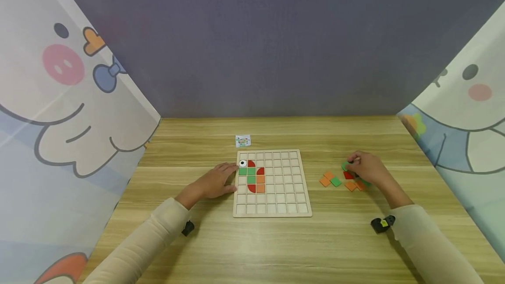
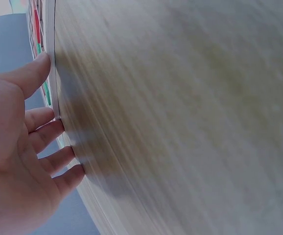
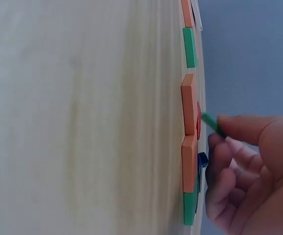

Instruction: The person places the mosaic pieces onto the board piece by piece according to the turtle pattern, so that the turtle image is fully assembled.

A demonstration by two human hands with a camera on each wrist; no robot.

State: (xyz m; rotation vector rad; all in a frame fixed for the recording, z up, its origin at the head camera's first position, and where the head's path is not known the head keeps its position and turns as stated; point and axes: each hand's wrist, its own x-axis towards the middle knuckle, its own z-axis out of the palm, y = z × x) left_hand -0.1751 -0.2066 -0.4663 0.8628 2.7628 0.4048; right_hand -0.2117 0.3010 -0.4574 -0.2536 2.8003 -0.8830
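A wooden grid board [image 1: 272, 215] lies on the table, bearing a white eye tile [image 1: 243, 163], red curved tiles [image 1: 260, 171], green square tiles [image 1: 251, 179] and orange square tiles [image 1: 260, 188] in its left columns. My left hand [image 1: 214, 182] rests at the board's left edge, fingers spread and thumb touching the rim in the left wrist view. Over the loose pieces on the right, my right hand [image 1: 369, 168] pinches a green square tile [image 3: 213, 125] between thumb and finger, lifted off the table. Some pieces beneath that hand are hidden.
Loose orange tiles [image 1: 325, 181], a green tile [image 1: 336, 181] and a red piece [image 1: 348, 175] lie right of the board. A dark blue piece [image 3: 203, 159] shows in the right wrist view. Behind the board lies a small printed card [image 1: 243, 140]. A grey wall [image 1: 276, 47] borders the table's back.
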